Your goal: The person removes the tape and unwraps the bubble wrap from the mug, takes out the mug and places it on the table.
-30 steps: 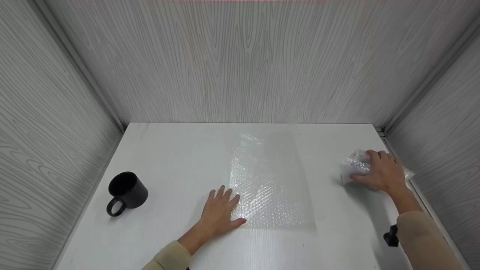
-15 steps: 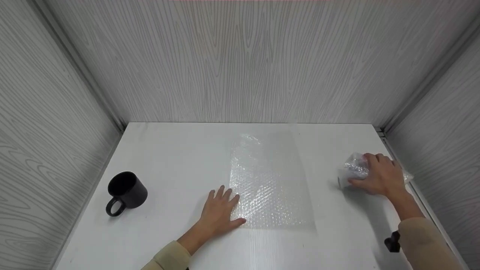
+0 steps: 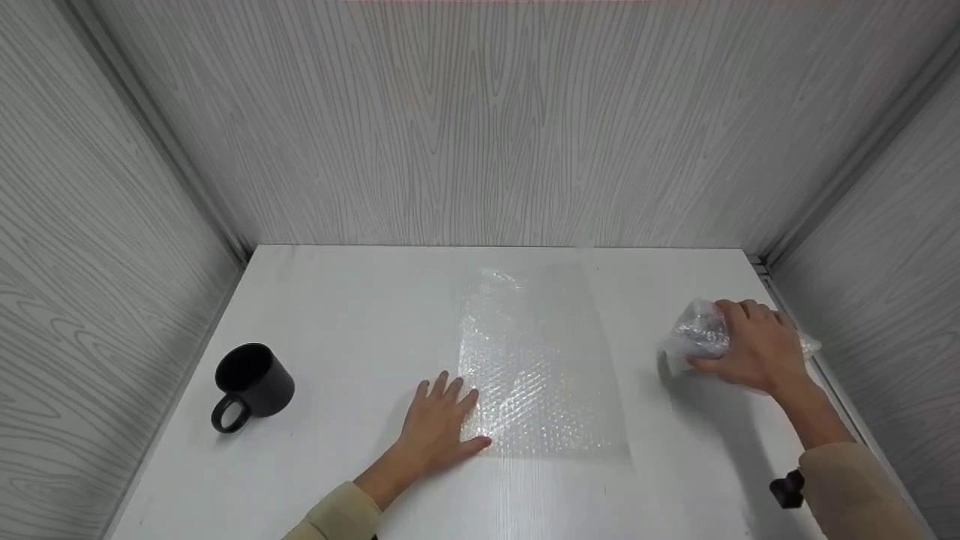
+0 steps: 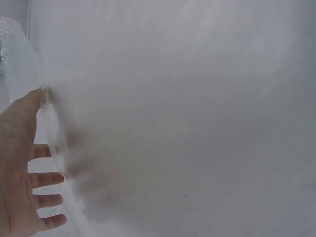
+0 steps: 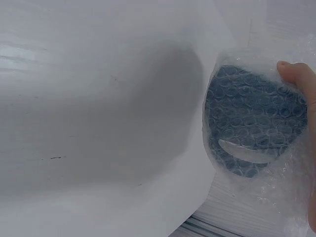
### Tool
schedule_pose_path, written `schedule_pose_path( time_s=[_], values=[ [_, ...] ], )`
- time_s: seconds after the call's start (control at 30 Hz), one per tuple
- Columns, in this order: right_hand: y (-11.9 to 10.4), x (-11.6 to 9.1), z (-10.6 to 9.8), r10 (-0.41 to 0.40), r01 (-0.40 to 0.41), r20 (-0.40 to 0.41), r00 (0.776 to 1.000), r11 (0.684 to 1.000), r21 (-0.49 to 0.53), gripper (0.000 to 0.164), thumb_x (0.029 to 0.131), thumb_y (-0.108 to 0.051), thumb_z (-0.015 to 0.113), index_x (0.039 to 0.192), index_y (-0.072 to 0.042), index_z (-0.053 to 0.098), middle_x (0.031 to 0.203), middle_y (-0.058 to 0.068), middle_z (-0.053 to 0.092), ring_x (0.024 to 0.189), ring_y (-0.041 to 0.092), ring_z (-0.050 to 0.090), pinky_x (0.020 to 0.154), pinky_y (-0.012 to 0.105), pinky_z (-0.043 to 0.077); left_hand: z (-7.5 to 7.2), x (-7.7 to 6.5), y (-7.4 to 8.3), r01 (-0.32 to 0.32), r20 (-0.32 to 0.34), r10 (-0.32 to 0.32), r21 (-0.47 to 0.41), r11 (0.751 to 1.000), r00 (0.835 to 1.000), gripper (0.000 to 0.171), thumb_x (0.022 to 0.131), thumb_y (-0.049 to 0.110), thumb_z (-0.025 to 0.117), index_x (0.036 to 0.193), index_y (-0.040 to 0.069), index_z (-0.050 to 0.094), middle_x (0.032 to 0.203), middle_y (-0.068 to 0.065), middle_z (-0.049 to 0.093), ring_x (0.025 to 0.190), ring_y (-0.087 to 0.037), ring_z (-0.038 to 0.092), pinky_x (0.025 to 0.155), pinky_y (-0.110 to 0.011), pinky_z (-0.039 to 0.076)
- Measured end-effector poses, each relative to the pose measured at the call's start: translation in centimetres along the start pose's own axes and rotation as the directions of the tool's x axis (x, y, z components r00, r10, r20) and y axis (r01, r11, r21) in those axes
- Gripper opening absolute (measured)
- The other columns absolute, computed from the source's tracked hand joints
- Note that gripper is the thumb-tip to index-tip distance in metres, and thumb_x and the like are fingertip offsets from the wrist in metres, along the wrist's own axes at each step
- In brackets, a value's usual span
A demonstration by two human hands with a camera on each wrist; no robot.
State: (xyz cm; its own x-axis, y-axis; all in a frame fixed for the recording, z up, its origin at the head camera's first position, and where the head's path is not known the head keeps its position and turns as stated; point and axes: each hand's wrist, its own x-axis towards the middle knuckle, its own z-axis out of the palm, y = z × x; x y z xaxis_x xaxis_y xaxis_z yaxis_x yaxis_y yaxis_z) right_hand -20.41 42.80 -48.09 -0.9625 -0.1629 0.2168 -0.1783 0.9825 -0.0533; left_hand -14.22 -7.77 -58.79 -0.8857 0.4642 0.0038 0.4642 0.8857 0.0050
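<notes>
My left hand (image 3: 435, 431) lies spread on the near left corner of a flat sheet of clear bubble wrap (image 3: 540, 360), fingers straight and apart. In the left wrist view, the thumb of that hand (image 4: 19, 163) touches the sheet's edge. At the far right, my right hand (image 3: 757, 352) grips a bubble-wrapped bundle (image 3: 697, 334). The right wrist view shows the wrapped bundle (image 5: 252, 118) with a dark blue, rounded face and a pale curved mark under the bubbles. What is inside cannot be told. A shadow falls apart from it on the table, so it looks raised.
A black mug (image 3: 259, 382) stands at the left of the white table (image 3: 360, 300), its handle toward the near left. Grey wood-grain panels (image 3: 480, 127) close off the back and both sides.
My right hand has shifted a little to the left with the wrapped bundle, which seems to rise slightly from the table. The left hand, the sheet and the mug stay practically still.
</notes>
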Motion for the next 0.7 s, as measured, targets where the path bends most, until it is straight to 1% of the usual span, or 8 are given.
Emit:
schedule_pose_path(
  time_s=[0.13, 0.27, 0.37, 0.5, 0.7],
  values=[
    [-1.1, 0.1, -0.7, -0.061, 0.061, -0.075, 0.995, 0.998, -0.01, 0.1, 0.066, -0.064, 0.09, 0.138, -0.003, 0.056, 0.124, 0.028, 0.065, 0.115, 0.048, 0.061, 0.102, 0.067, 0.044, 0.0, 0.0, 0.0, -0.003, 0.003, 0.003, -0.006, 1.0, 1.0, 0.083, 0.093, 0.08, 0.052, 0.152, 0.022, 0.055, 0.158, -0.012, 0.055, 0.152, -0.039, 0.045, 0.12, -0.058, 0.042],
    [-2.2, 0.4, -1.5, -0.119, 0.118, -0.144, 0.982, 0.993, -0.015, 0.098, 0.062, -0.061, 0.092, 0.135, -0.005, 0.059, 0.12, 0.025, 0.067, 0.113, 0.045, 0.063, 0.1, 0.066, 0.047, -0.1, 0.0, 0.1, -0.006, 0.0, 0.006, -0.004, 1.0, 1.0, 0.084, 0.093, 0.08, 0.051, 0.152, 0.021, 0.055, 0.157, -0.013, 0.055, 0.152, -0.039, 0.045, 0.12, -0.058, 0.042],
    [-3.1, 0.6, -2.1, -0.158, 0.156, -0.176, 0.972, 0.987, -0.022, 0.099, 0.06, -0.062, 0.093, 0.134, -0.005, 0.061, 0.12, 0.024, 0.068, 0.112, 0.043, 0.064, 0.098, 0.067, 0.047, -0.1, 0.1, 0.1, -0.004, -0.006, 0.004, -0.004, 1.0, 1.0, 0.084, 0.093, 0.08, 0.051, 0.152, 0.021, 0.056, 0.157, -0.013, 0.056, 0.151, -0.039, 0.046, 0.119, -0.058, 0.042],
    [-4.5, 0.9, -2.9, -0.196, 0.194, -0.188, 0.962, 0.981, -0.029, 0.101, 0.058, -0.064, 0.092, 0.134, -0.006, 0.06, 0.118, 0.022, 0.068, 0.111, 0.042, 0.064, 0.098, 0.066, 0.047, -0.1, 0.1, 0.1, -0.003, -0.017, 0.003, -0.003, 1.0, 1.0, 0.084, 0.092, 0.08, 0.052, 0.151, 0.021, 0.057, 0.156, -0.013, 0.057, 0.15, -0.039, 0.046, 0.118, -0.058, 0.042],
    [-6.6, 0.9, -3.8, -0.236, 0.235, -0.185, 0.954, 0.972, -0.028, 0.1, 0.061, -0.064, 0.09, 0.136, -0.006, 0.06, 0.121, 0.02, 0.067, 0.112, 0.042, 0.064, 0.101, 0.064, 0.048, 0.0, 0.0, 0.0, -0.006, -0.016, 0.006, -0.004, 1.0, 1.0, 0.084, 0.092, 0.08, 0.052, 0.151, 0.02, 0.057, 0.156, -0.013, 0.057, 0.15, -0.039, 0.047, 0.118, -0.058, 0.043]
  ],
)
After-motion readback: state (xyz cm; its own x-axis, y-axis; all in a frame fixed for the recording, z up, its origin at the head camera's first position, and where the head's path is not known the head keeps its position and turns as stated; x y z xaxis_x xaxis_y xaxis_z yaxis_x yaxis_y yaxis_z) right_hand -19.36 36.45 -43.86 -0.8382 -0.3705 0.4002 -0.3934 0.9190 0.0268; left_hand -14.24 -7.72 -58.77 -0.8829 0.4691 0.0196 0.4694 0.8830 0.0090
